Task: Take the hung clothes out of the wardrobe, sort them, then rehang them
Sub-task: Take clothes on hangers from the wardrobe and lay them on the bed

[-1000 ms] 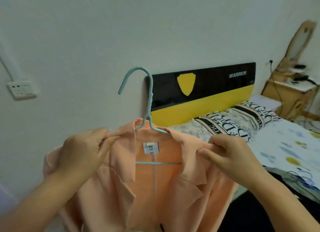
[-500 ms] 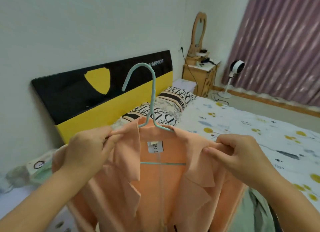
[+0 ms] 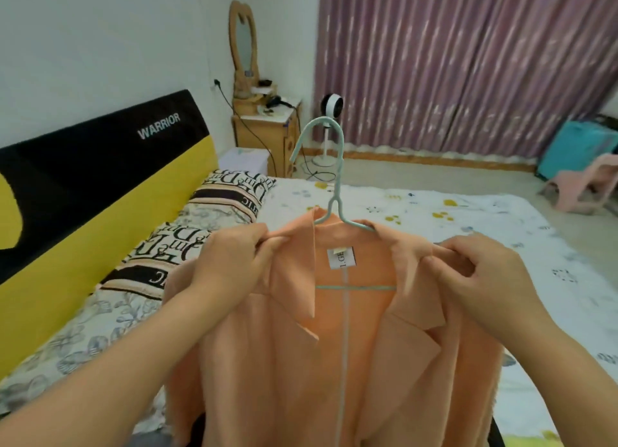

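Pinching soft peach blazer (image 3: 334,363) shoulders: left hand (image 3: 230,262), right hand (image 3: 485,279), apart. Thin mint wire hanger (image 3: 337,179) upright. My view swung right since; curtain (image 3: 468,62) now fills background.

Both arms reach forward, hands raised side by side.
The left hand (image 3: 230,262) and right hand (image 3: 485,272) each have fingers curled, thumb pinching against them, wrists level.
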`<act>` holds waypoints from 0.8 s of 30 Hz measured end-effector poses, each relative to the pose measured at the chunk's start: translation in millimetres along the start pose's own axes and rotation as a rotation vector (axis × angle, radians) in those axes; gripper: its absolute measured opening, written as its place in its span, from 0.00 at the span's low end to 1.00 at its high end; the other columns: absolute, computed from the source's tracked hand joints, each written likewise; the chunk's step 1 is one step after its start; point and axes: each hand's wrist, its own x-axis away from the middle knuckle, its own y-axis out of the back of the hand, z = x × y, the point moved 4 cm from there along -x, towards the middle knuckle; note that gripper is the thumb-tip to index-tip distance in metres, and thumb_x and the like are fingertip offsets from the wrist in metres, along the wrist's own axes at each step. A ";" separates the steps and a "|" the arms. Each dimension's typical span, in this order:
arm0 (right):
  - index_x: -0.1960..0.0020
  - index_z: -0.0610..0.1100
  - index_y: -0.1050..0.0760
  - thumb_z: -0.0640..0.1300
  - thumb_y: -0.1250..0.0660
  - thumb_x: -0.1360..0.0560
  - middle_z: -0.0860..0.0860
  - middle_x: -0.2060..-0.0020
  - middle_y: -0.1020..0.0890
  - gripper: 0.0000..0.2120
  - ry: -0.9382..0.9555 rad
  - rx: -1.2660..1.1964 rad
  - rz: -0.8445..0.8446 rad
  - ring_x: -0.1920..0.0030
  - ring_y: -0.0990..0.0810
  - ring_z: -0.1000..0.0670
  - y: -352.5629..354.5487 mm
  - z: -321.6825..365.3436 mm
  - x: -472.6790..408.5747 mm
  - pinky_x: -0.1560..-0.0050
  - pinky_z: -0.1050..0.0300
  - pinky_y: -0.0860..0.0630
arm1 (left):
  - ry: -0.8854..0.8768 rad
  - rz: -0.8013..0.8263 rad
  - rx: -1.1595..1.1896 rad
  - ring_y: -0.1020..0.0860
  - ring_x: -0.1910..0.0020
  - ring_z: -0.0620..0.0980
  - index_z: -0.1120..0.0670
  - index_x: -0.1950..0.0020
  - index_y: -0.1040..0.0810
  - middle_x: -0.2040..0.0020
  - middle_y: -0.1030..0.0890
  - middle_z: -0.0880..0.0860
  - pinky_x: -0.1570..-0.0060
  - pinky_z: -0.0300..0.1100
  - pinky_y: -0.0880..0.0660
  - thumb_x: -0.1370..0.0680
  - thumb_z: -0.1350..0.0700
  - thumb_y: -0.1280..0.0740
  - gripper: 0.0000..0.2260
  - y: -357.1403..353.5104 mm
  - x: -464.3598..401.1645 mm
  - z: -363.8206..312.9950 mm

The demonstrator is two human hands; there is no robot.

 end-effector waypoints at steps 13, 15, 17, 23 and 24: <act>0.67 0.51 0.38 0.57 0.43 0.29 0.56 0.66 0.35 0.13 -0.271 0.071 0.198 0.54 0.32 0.49 -161.2 -164.1 -99.4 0.51 0.50 0.37 | 0.219 0.305 -0.048 0.24 0.54 0.59 0.54 0.62 0.35 0.57 0.20 0.59 0.58 0.48 0.33 0.22 0.45 0.39 0.15 -225.0 -85.2 42.8; 0.67 0.51 0.38 0.59 0.45 0.32 0.56 0.66 0.36 0.13 -0.287 0.074 0.240 0.54 0.34 0.52 -194.2 -190.1 -112.9 0.52 0.53 0.39 | 0.260 0.354 -0.074 0.24 0.52 0.59 0.55 0.59 0.32 0.55 0.21 0.58 0.56 0.49 0.32 0.22 0.46 0.39 0.13 -262.7 -88.2 54.3; 0.68 0.52 0.40 0.59 0.44 0.28 0.54 0.63 0.33 0.15 -0.313 0.076 0.279 0.53 0.32 0.50 -229.3 -218.3 -125.0 0.53 0.53 0.38 | 0.274 0.388 -0.093 0.26 0.42 0.58 0.57 0.44 0.27 0.44 0.22 0.58 0.46 0.48 0.32 0.22 0.49 0.39 0.13 -300.1 -86.1 64.2; 0.68 0.52 0.40 0.57 0.40 0.25 0.51 0.58 0.29 0.17 -0.430 0.060 0.385 0.49 0.27 0.42 -345.5 -302.4 -148.7 0.55 0.52 0.35 | 0.303 0.614 -0.186 0.46 0.25 0.60 0.63 0.25 0.45 0.25 0.45 0.63 0.26 0.49 0.51 0.22 0.48 0.44 0.30 -421.1 -22.7 99.6; 0.68 0.52 0.40 0.57 0.40 0.25 0.52 0.58 0.30 0.17 -0.438 0.057 0.410 0.49 0.27 0.42 -365.4 -312.2 -149.9 0.55 0.52 0.35 | 0.307 0.691 -0.219 0.43 0.26 0.62 0.63 0.26 0.42 0.26 0.41 0.64 0.26 0.51 0.48 0.24 0.46 0.49 0.31 -442.3 -7.4 106.6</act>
